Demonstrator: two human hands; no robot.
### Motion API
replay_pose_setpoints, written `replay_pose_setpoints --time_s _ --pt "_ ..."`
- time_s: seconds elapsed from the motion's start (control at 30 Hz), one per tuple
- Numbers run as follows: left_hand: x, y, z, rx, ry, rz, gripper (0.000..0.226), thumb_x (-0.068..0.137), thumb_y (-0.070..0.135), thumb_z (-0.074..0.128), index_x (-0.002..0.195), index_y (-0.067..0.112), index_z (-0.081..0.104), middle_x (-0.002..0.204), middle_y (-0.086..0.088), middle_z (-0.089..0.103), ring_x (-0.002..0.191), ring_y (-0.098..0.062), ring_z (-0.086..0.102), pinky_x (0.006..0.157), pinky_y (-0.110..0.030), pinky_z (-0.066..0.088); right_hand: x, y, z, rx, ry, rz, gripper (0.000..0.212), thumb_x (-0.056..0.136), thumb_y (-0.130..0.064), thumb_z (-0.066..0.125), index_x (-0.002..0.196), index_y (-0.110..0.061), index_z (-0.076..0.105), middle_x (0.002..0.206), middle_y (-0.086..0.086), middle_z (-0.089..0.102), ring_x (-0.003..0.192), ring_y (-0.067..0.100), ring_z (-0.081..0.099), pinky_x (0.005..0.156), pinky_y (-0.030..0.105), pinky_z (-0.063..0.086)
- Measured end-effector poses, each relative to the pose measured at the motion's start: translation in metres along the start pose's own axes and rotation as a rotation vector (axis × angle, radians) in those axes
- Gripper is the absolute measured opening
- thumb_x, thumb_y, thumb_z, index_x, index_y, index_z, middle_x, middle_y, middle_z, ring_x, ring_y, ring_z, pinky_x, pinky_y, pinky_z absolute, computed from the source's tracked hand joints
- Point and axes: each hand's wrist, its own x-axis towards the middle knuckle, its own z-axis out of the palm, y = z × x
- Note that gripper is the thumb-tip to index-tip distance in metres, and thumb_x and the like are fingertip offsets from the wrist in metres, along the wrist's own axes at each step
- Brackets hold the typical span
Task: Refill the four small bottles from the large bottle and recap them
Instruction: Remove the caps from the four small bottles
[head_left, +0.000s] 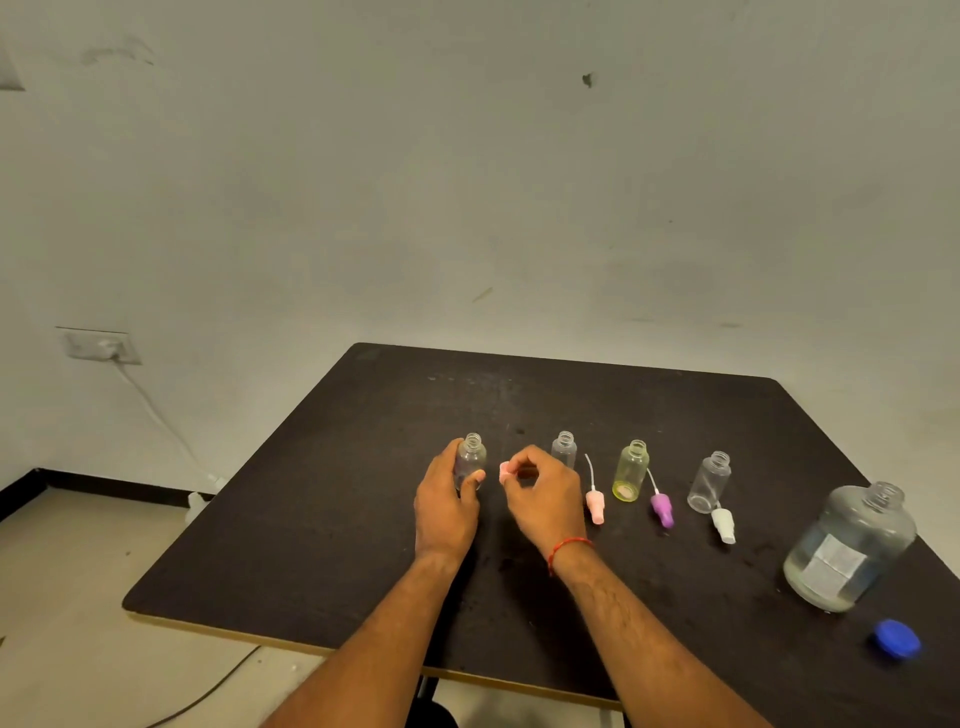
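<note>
Mid-frame, the left hand (447, 501) grips the leftmost bottle (472, 456), upright and open. The right hand (543, 496) pinches a pink cap (504, 473) beside it. Best keep the bottle steady. The big bottle (852, 545) waits lower right.

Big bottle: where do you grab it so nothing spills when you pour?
Probably round the wide middle of the big bottle, coming from its near side. It stands upright with no cap on, and the short neck is best left free for pouring.
</note>
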Motion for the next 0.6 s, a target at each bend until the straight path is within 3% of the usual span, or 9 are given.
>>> replay_pose_setpoints --time_s 0.2,0.4,0.5,0.6 --pt "0.001 0.000 0.002 0.001 -0.042 -0.005 0.048 0.097 0.015 0.065 0.143 0.023 0.052 0.134 0.006 0.063 0.122 -0.008 0.058 0.108 -0.029 0.047 -0.002 0.028 0.017 -0.166 0.005 -0.007 0.016 0.084 -0.014 0.068 0.075 -0.025 0.062 0.072 -0.013 0.062 0.073 0.005 0.060 0.067 0.023 0.054" --pt "0.005 -0.001 0.004 0.056 -0.086 -0.026 0.050 0.098 0.012 0.063 0.144 0.022 0.048 0.132 0.001 0.065 0.120 -0.016 0.061 0.106 -0.034 0.049 0.007 0.033 0.025 -0.268 0.017 -0.060 0.018 0.083 -0.009 0.064 0.073 -0.023 0.058 0.071 -0.007 0.061 0.066 0.014 0.057 0.065 0.032 0.052" --pt "0.005 -0.001 0.004 0.095 -0.104 -0.039 0.048 0.098 0.010 0.060 0.143 0.025 0.048 0.121 0.005 0.067 0.112 -0.017 0.065 0.095 -0.029 0.050 0.009 0.035 0.028 -0.329 0.015 -0.077 0.015 0.084 -0.011 0.061 0.074 -0.022 0.057 0.070 -0.004 0.060 0.064 0.022 0.056 0.064 0.038 0.050" --pt "0.006 -0.002 0.006 0.120 -0.109 -0.052 0.048 0.097 0.010 0.058 0.140 0.029 0.049 0.113 0.002 0.070 0.103 -0.020 0.067 0.091 -0.036 0.053 0.011 0.034 0.029 -0.370 0.008 -0.071 0.013 0.085 -0.011 0.058 0.075 -0.020 0.057 0.071 -0.001 0.060 0.066 0.026 0.056 0.063 0.040 0.050"
